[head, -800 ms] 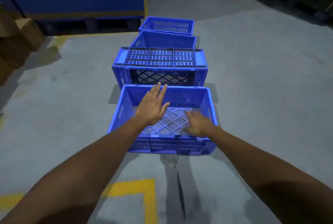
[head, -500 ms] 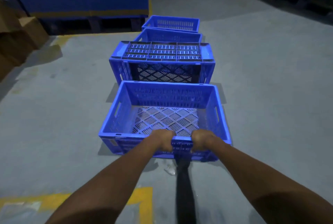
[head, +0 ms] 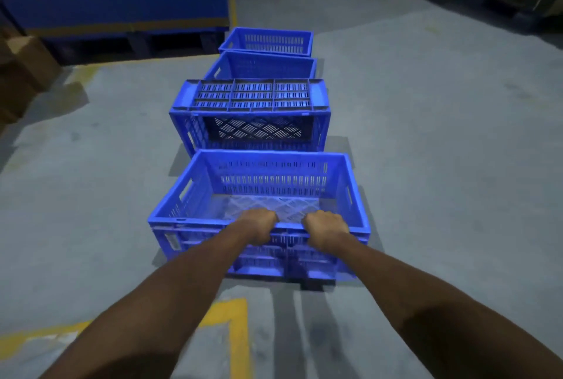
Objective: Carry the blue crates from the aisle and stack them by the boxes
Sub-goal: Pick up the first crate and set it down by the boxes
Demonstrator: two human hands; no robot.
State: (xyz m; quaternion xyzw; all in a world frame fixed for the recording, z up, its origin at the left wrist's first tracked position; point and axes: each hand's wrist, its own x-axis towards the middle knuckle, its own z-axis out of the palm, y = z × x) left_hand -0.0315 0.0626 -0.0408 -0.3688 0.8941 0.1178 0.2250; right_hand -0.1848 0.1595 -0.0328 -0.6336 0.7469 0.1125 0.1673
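Cardboard boxes (head: 29,65): at the far left edge, well apart from the crates.
Left hand (head: 259,226): fingers curled over the near rim of the nearest crate (head: 274,179).
Nearest crate: upright in the aisle at the near end of the row, top open, lattice bottom showing.
Upturned crate (head: 253,95): just behind it, base up.
Third crate (head: 262,69): next in line, upright, inside mostly hidden.
Farthest crate (head: 271,42): upright, open.
Right hand (head: 327,228): grips the same rim, beside the left.

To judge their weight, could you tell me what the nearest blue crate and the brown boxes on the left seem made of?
The nearest crate looks like moulded plastic: uniform blue, slight sheen, slotted walls and lattice floor. The brown boxes look like cardboard, matt with flat faces, though dim light leaves this uncertain.
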